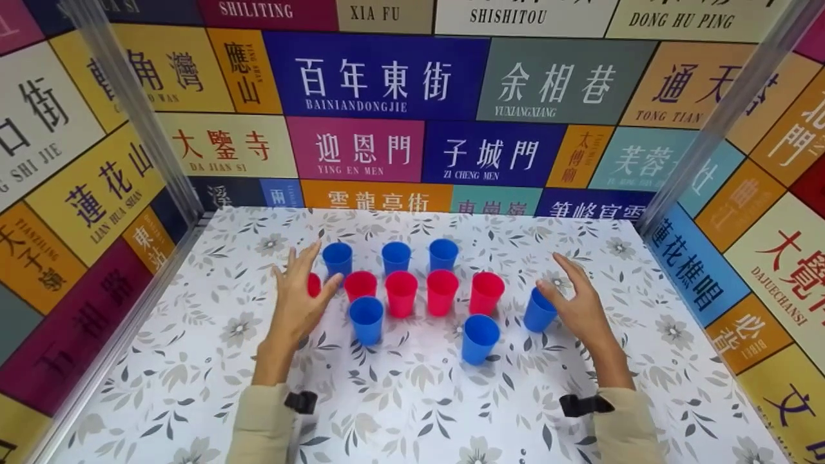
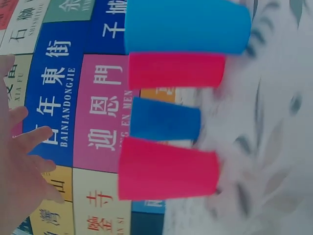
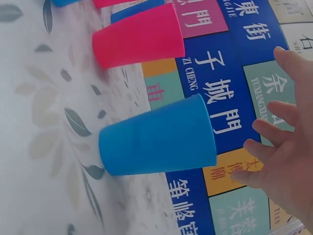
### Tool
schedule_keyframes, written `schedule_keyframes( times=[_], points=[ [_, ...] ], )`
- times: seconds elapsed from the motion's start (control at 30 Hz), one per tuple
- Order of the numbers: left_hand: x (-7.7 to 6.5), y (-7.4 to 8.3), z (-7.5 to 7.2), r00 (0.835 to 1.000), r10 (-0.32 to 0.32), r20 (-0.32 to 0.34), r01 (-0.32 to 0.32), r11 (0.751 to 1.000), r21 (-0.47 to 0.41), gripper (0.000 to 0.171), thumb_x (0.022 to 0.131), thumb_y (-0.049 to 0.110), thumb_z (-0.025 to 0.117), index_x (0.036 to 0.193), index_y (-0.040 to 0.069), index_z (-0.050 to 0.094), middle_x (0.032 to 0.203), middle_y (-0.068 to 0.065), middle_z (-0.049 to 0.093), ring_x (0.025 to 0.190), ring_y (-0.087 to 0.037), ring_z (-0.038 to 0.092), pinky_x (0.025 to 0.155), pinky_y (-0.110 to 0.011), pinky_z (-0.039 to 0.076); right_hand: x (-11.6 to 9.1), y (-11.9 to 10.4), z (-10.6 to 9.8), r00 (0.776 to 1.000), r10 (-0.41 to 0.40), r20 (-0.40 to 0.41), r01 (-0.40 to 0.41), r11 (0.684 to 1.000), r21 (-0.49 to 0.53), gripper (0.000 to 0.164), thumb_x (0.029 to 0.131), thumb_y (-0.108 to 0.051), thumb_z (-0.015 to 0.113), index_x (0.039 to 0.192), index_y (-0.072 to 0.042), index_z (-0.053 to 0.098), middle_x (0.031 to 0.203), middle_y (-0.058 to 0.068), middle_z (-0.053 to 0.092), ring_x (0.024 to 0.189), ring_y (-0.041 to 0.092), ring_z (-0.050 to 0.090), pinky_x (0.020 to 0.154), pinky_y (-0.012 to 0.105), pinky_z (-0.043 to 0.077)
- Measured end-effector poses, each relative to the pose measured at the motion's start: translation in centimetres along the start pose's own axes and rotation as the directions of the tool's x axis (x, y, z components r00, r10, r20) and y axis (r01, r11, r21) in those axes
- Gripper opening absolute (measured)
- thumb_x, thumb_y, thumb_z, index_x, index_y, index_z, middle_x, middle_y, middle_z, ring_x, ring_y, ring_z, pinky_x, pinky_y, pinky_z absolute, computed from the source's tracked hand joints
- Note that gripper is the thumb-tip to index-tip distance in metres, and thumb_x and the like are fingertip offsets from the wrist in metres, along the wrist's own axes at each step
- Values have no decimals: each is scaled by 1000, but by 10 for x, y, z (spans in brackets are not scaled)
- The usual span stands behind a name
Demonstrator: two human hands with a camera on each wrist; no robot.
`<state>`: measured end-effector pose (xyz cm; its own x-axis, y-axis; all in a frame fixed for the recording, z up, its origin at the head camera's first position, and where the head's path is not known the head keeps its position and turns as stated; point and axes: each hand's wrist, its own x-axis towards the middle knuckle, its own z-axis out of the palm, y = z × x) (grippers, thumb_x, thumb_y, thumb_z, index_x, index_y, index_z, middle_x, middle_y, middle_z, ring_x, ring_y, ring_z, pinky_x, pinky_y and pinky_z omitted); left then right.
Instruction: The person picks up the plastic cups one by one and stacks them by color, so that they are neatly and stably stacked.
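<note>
My left hand (image 1: 298,299), fingers apart, hovers at the left end of a group of cups and hides part of a red cup (image 1: 314,285). In the left wrist view, that hand (image 2: 24,171) holds nothing, and a red cup (image 2: 168,169) stands in front of it. On the other side, my right hand (image 1: 580,306) is held with fingers spread beside a blue cup (image 1: 539,312), overlapping its rim in the head view. From the right wrist, the hand (image 3: 283,137) shows bare, apart from the upright blue cup (image 3: 156,137).
Red cups, including one (image 1: 401,294) in the middle, form a row. Three blue cups, one at the right (image 1: 443,254), stand behind it; two more blue cups (image 1: 366,322) (image 1: 480,339) stand in front. A patterned cloth (image 1: 412,412) covers the table, with sign-printed walls (image 1: 377,74) around.
</note>
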<state>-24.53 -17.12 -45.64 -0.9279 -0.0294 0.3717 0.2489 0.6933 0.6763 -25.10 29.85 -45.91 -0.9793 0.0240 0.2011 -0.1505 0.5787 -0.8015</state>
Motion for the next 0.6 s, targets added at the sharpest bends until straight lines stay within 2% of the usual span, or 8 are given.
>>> schedule_keyframes(
  times=[0.17, 0.27, 0.33, 0.4, 0.5, 0.6],
  points=[
    [-15, 1, 10, 999, -32, -22, 30, 993, -114, 70, 95, 40, 64, 155, 16, 38, 161, -12, 37, 157, -39, 10, 124, -63, -2, -12, 2, 7, 998, 6, -66, 1, 995, 100, 68, 96, -34, 66, 155, -17, 38, 163, 12, 31, 154, 33, 23, 124, 58, 20],
    [-23, 3, 15, 997, -66, -37, 59, 983, -172, 68, 95, 39, 64, 154, 18, 39, 162, -10, 36, 156, -37, 13, 124, -64, 9, -16, 4, 10, 996, 5, -85, 7, 991, 135, 67, 96, -30, 68, 155, -18, 38, 162, 9, 34, 152, 29, 27, 123, 55, 24],
    [-28, 4, 20, 997, -66, -51, 53, 975, -217, 66, 95, 37, 66, 153, 17, 41, 161, -12, 37, 155, -36, 18, 122, -66, 17, -18, 7, 11, 995, 0, -102, 15, 989, 150, 68, 95, -27, 69, 155, -19, 39, 162, 7, 36, 152, 27, 29, 123, 54, 26],
    [-33, 5, 25, 996, -72, -48, 58, 969, -240, 68, 93, 38, 68, 153, 17, 41, 160, -12, 38, 152, -35, 26, 119, -69, 19, -19, 10, 11, 994, 1, -111, 16, 988, 157, 69, 94, -24, 71, 154, -19, 39, 161, 6, 37, 151, 26, 31, 123, 52, 27],
    [-35, 5, 34, 996, -81, -30, 70, 957, -283, 76, 90, 39, 72, 154, 16, 38, 155, -12, 42, 147, -32, 36, 120, -66, 24, -20, 16, 10, 994, -3, -109, 21, 986, 165, 73, 92, -20, 73, 155, -17, 37, 162, 7, 35, 152, 26, 29, 122, 54, 27],
    [-35, 5, 41, 993, -119, 8, 116, 943, -311, 82, 88, 40, 75, 155, 17, 33, 149, -10, 45, 141, -30, 41, 119, -59, 30, -20, 22, 8, 995, 5, -97, 12, 985, 171, 76, 90, -18, 74, 156, -16, 36, 162, 7, 34, 152, 27, 27, 122, 56, 27]
  ],
)
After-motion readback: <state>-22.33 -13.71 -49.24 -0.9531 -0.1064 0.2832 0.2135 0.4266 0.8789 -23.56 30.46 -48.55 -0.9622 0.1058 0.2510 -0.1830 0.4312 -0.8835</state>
